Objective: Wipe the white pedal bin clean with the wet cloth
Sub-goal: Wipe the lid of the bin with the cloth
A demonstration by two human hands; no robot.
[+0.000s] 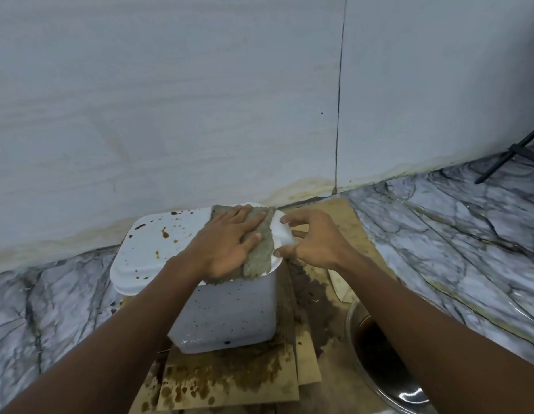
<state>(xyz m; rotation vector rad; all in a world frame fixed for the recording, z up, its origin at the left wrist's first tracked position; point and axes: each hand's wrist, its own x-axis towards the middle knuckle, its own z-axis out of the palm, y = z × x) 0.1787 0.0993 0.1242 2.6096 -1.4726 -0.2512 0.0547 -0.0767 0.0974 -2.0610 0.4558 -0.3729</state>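
**Head view: next sweep likely leftward**

Straight fingers [250,218] of the left hand [226,246] press the grey-green wet cloth [261,249] onto the right end of the white plastic pedal bin's [229,312] lid [152,258]. The right hand [316,243] grips that end's rim. Leftward along the lid run brown splashes [165,233].

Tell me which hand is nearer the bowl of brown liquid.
Right. The right hand holds the pedal bin's rim, beyond the bowl; the left hand presses the cloth farther left.

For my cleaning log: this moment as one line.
left hand presses cloth on pedal bin lid | right hand grips lid edge | brown spots left of cloth
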